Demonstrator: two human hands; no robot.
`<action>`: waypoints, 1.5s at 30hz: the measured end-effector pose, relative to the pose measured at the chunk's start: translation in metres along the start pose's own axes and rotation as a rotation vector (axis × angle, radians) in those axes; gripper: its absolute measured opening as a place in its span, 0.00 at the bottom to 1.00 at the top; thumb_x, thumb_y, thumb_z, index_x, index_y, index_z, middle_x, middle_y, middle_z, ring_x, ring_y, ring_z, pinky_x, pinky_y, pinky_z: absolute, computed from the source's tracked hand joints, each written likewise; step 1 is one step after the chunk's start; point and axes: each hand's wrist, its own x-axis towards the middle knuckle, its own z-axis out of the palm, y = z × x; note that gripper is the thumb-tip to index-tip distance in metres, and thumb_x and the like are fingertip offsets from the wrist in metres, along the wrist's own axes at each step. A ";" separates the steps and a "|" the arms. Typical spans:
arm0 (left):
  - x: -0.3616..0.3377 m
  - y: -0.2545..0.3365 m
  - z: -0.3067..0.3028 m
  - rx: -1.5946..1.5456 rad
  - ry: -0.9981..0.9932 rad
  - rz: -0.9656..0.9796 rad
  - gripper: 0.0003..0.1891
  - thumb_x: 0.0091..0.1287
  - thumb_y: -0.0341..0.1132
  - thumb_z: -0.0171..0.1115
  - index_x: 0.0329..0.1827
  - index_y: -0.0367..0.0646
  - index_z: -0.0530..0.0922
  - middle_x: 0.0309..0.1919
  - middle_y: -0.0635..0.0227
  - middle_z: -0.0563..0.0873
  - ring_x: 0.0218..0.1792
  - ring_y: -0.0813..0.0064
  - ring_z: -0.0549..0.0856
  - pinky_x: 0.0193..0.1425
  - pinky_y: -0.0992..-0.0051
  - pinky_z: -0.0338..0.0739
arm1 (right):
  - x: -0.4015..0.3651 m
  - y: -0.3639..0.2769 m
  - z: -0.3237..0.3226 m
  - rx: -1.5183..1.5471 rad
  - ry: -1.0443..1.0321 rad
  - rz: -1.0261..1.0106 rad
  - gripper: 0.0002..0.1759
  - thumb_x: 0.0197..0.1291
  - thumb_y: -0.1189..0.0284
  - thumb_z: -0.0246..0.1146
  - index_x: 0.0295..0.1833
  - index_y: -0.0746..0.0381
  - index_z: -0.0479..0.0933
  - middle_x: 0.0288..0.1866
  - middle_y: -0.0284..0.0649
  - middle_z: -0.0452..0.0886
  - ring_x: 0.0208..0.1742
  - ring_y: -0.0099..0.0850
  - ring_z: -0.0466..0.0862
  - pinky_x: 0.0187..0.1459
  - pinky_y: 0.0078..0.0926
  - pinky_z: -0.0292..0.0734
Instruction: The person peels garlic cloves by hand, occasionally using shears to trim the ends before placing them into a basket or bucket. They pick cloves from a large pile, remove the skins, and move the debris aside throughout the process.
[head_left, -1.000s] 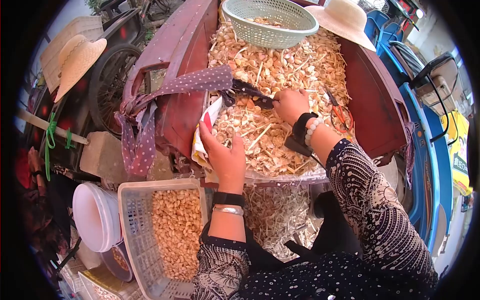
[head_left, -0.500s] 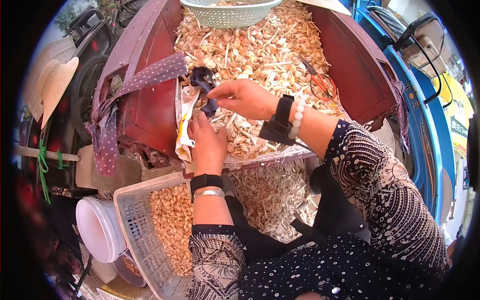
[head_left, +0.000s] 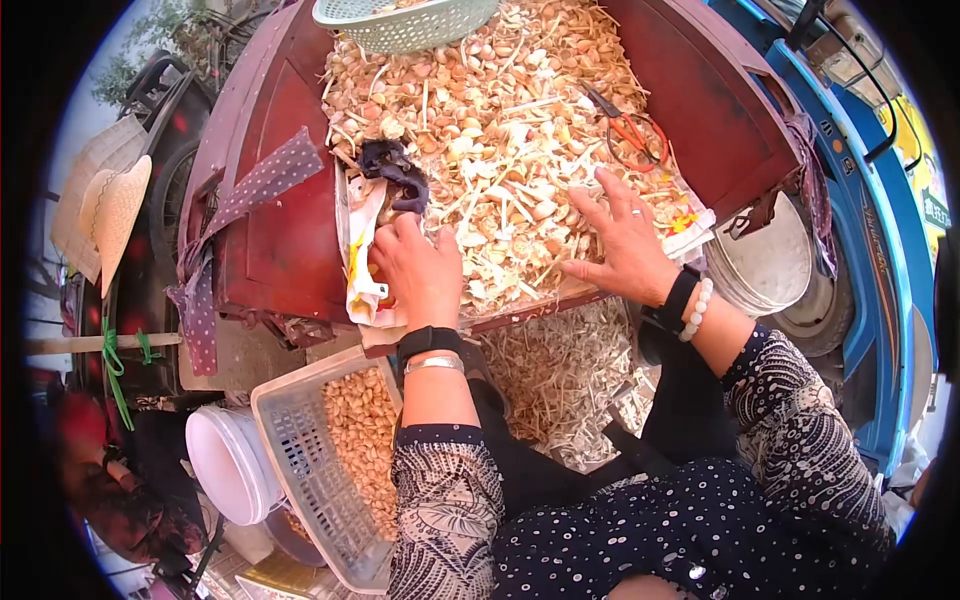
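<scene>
Garlic cloves (head_left: 500, 195), mixed with dry stems and skins, lie heaped in the dark red wooden bed of a cart (head_left: 290, 230). My left hand (head_left: 418, 265) rests at the near left corner of the heap, thumb apart from the fingers, with no held thing showing. Just beyond its fingertips is a crumpled dark cloth (head_left: 400, 175), and a white and yellow plastic sheet (head_left: 362, 260) lies beside it on the left. Over the near right part of the heap, my right hand (head_left: 625, 240) is spread and holds nothing. Orange-handled scissors (head_left: 635, 140) lie on the cloves farther back.
A pale green basket (head_left: 410, 28) sits on the far part of the heap. Below left, a plastic crate (head_left: 285, 450) contains cloves beside a white bucket (head_left: 225, 465). Stems and skins (head_left: 560, 380) lie below the edge. A blue vehicle (head_left: 860, 250) stands right.
My right hand has left the dark cloth, swung right and spread its fingers. The cloth now lies loose on the cloves. My left hand stays near the corner; the view has shifted.
</scene>
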 end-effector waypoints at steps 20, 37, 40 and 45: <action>0.019 -0.021 0.009 -0.124 0.191 0.127 0.17 0.63 0.42 0.58 0.47 0.37 0.79 0.53 0.56 0.77 0.56 0.57 0.73 0.62 0.63 0.64 | 0.023 0.012 0.009 -0.032 0.187 0.134 0.37 0.52 0.49 0.64 0.67 0.48 0.65 0.71 0.50 0.53 0.72 0.49 0.52 0.69 0.50 0.39; -0.029 0.041 0.019 0.016 -0.059 0.398 0.29 0.60 0.54 0.59 0.58 0.45 0.71 0.69 0.53 0.58 0.68 0.43 0.53 0.68 0.42 0.42 | 0.037 -0.004 0.016 0.125 0.260 -0.122 0.35 0.40 0.68 0.70 0.59 0.54 0.71 0.63 0.40 0.67 0.60 0.43 0.68 0.58 0.41 0.65; -0.037 0.045 0.012 0.020 -0.084 0.499 0.25 0.54 0.43 0.66 0.55 0.48 0.73 0.69 0.55 0.58 0.70 0.47 0.53 0.68 0.42 0.40 | 0.030 0.001 0.015 0.187 0.216 -0.189 0.26 0.39 0.73 0.68 0.50 0.57 0.77 0.61 0.39 0.70 0.57 0.43 0.70 0.55 0.38 0.68; -0.035 0.028 0.009 -0.109 -0.027 0.545 0.21 0.47 0.21 0.63 0.47 0.47 0.78 0.60 0.57 0.70 0.62 0.52 0.65 0.64 0.57 0.59 | 0.017 0.000 0.017 0.236 0.307 -0.283 0.09 0.44 0.78 0.60 0.34 0.57 0.80 0.54 0.36 0.76 0.51 0.39 0.74 0.51 0.34 0.72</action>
